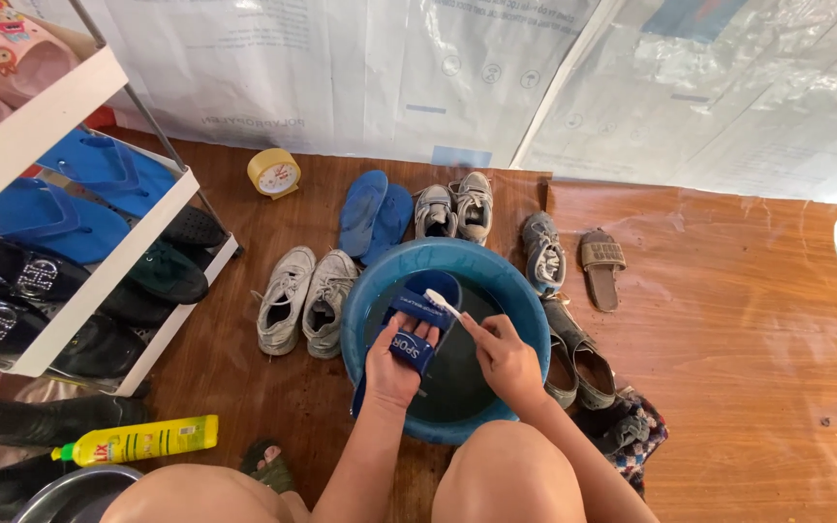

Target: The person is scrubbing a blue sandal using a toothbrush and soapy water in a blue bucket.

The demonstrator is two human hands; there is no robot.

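Left hand (394,373) fingers clasp dark blue rubber slide sandal (418,320) over round blue plastic basin (525,310). Right hand (506,360) pinches white toothbrush (443,302), bristles on strap. Judgement: short strokes, sandal tilted so water drains into basin.

One basin (370,291), one toothbrush (445,302), one bottle (138,442), one clock (274,173).
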